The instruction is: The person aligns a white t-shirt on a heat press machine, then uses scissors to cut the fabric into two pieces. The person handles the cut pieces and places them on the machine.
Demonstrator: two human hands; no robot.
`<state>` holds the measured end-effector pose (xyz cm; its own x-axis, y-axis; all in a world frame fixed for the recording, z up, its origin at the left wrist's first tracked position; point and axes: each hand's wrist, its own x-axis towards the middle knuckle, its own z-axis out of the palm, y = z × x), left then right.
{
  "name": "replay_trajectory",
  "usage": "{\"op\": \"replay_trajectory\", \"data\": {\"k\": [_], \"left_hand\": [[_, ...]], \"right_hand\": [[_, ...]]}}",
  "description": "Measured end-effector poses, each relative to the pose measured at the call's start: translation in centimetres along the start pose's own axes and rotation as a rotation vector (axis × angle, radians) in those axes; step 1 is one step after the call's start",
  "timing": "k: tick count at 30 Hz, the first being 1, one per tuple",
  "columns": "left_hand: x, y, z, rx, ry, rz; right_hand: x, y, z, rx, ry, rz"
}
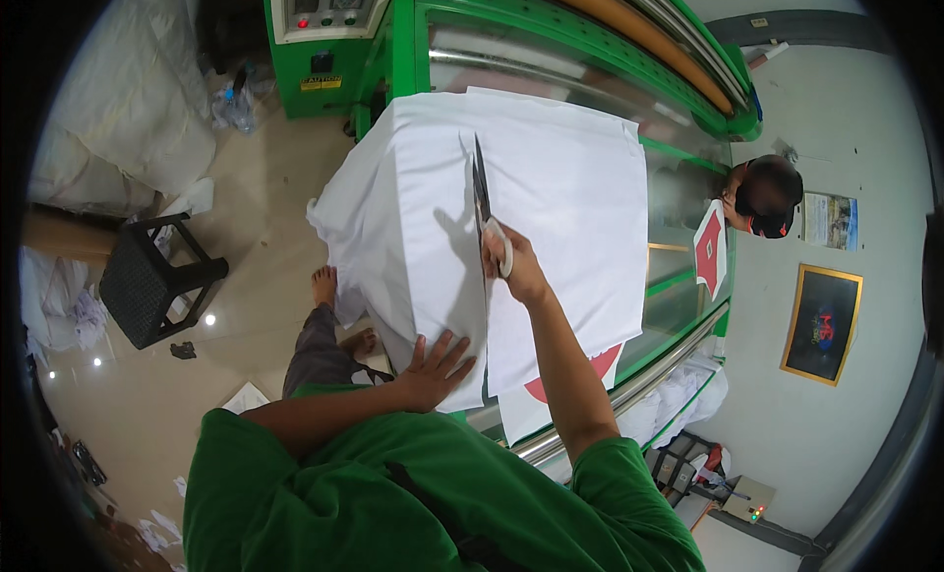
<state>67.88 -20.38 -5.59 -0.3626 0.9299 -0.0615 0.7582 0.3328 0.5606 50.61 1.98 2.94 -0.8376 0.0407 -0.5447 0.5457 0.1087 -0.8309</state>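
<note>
White fabric (570,198) lies spread over the bed of a green machine and hangs off its left side in folds. A cut runs through it lengthwise, from the near edge up to the scissors. My right hand (516,262) grips the scissors (480,183) by their pale handles, and their long dark blades point away from me on the cloth. Near the front edge my left hand (433,372) rests flat on the fabric's left part, fingers spread. A white sheet with a red printed shape (605,361) peeks out beneath the cloth at the near right.
The green machine (413,41) has rollers and a control panel (329,6) at the back. Another person (767,193) is at its far right, beside a red-and-white printed piece (709,249). A black stool (157,277) and large wrapped bundles (128,100) stand on the left.
</note>
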Motion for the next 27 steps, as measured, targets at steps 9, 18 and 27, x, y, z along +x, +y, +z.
{"op": "replay_trajectory", "data": {"k": [9, 18, 27], "left_hand": [[0.3, 0.1, 0.8, 0.004, 0.078, 0.015], [0.3, -0.2, 1.8, -0.035, 0.346, 0.030], [0.1, -1.1, -2.3, -0.183, 0.266, 0.035]], "right_hand": [[4.1, -2.5, -0.1, -0.052, -0.010, 0.019], [8.3, -5.2, 0.7, -0.064, 0.006, 0.018], [8.4, -7.5, 0.2, -0.184, 0.123, -0.117]]}}
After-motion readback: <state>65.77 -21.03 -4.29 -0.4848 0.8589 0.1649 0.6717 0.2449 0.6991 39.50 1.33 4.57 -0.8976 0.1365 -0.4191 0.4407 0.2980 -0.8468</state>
